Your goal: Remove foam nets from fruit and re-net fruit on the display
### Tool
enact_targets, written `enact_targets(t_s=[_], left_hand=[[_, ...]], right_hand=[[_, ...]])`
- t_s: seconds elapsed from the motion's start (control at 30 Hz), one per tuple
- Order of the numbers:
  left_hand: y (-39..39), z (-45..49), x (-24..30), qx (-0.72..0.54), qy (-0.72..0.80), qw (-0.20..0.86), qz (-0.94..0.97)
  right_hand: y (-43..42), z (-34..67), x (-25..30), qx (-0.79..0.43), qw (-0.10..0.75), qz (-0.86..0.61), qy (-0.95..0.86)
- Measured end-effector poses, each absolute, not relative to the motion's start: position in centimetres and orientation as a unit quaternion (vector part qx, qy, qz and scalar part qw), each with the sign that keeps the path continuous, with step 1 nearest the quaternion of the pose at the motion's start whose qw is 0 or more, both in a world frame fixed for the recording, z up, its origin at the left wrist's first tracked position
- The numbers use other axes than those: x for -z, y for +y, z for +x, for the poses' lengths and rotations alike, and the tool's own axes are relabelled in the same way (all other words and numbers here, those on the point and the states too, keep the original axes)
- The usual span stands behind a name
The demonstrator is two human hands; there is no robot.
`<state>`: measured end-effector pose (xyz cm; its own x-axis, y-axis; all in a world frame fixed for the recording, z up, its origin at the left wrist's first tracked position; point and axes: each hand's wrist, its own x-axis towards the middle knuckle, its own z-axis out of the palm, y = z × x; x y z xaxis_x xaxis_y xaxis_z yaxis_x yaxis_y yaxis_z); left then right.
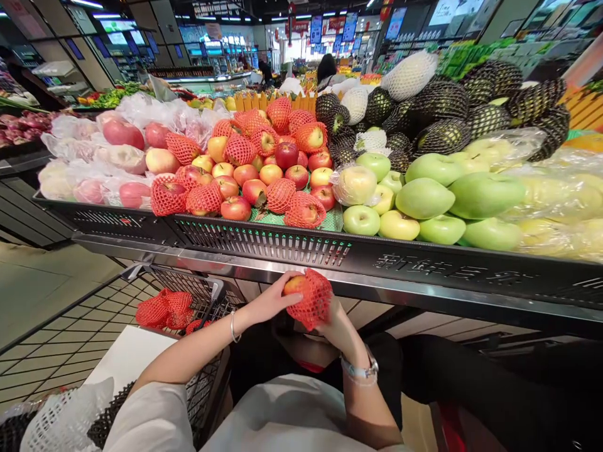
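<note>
An apple (293, 285) sits between my hands, partly covered by a red foam net sleeve (311, 300). My left hand (277, 296) is closed on the apple from the left, its thumb across the fruit. My right hand (338, 323) reaches round the right side of the net sleeve, most of its fingers hidden behind it. Just past my hands, the display bin holds loose red-and-yellow apples (235, 208), several of them in red net sleeves like the one at the bin's front (305, 209).
A shopping cart (61, 333) stands at my left with red foam nets (164, 309) inside. The bin's metal rail (226, 267) runs before me. Bagged apples (94, 188) lie left; green apples (360, 220) and dark-netted melons (440, 103) lie right.
</note>
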<state>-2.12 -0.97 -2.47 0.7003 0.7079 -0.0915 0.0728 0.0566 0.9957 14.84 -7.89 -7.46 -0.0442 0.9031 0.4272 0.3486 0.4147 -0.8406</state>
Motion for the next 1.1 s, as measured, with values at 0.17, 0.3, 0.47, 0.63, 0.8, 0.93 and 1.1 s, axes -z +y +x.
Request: enact_targets(t_s=[0.17, 0.3, 0.47, 0.63, 0.8, 0.93, 1.1], left_hand=[[-0.2, -2.1, 3.1, -0.243, 0.298, 0.719, 0.579], [-0.3, -2.1, 3.3, -0.248, 0.299, 0.744, 0.543], [-0.7, -1.9, 3.7, -0.24, 0.294, 0.81, 0.448], [-1.0, -1.3, 3.8, -0.279, 0.317, 0.79, 0.445], [-0.9, -1.3, 4.0, -0.317, 0.315, 0.786, 0.427], [-0.9, -1.5, 4.0, -0.355, 0.333, 0.763, 0.425], [-1.2, -1.6, 3.1, -0.403, 0.33, 0.741, 0.425]], right_hand=[[-7.9, 16.6, 7.2, -0.224, 0.618, -0.517, -0.549], [-7.7, 16.3, 7.8, -0.22, 0.594, -0.507, -0.584], [-7.6, 14.7, 7.7, -0.251, 0.557, -0.476, -0.632], [-7.6, 13.9, 7.3, -0.264, 0.536, -0.484, -0.639], [-7.6, 13.7, 7.1, -0.275, 0.579, -0.479, -0.6], [-8.0, 13.4, 7.1, -0.254, 0.583, -0.475, -0.608], [-7.7, 12.9, 8.2, -0.201, 0.696, -0.487, -0.488]])
